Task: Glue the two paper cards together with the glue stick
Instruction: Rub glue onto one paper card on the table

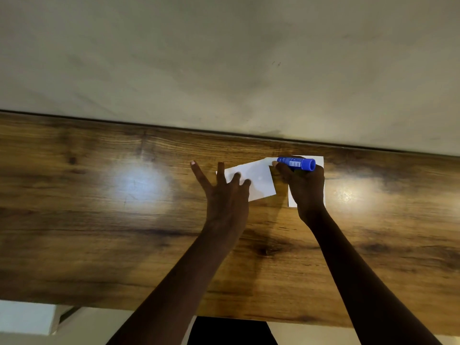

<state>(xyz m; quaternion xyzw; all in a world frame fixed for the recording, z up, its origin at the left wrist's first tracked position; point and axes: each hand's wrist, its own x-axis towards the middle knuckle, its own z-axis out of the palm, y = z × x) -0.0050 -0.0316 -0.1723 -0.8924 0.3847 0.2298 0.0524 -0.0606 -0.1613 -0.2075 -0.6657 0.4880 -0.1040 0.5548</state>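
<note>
Two white paper cards lie on the wooden table near its far edge. The left card (pixel 258 179) is tilted; my left hand (pixel 225 192) presses on its left part with spread, straight fingers. The right card (pixel 319 161) is mostly hidden under my right hand (pixel 307 189). That hand grips a blue glue stick (pixel 296 163), held sideways with its left end at the top right corner of the left card. Whether the stick's tip touches the paper is unclear.
The brown wood-grain table (pixel 124 232) runs across the view, with a pale wall (pixel 224 58) right behind its far edge. Bright light reflections sit on the wood left and right of the cards. A pale floor shows below the near edge.
</note>
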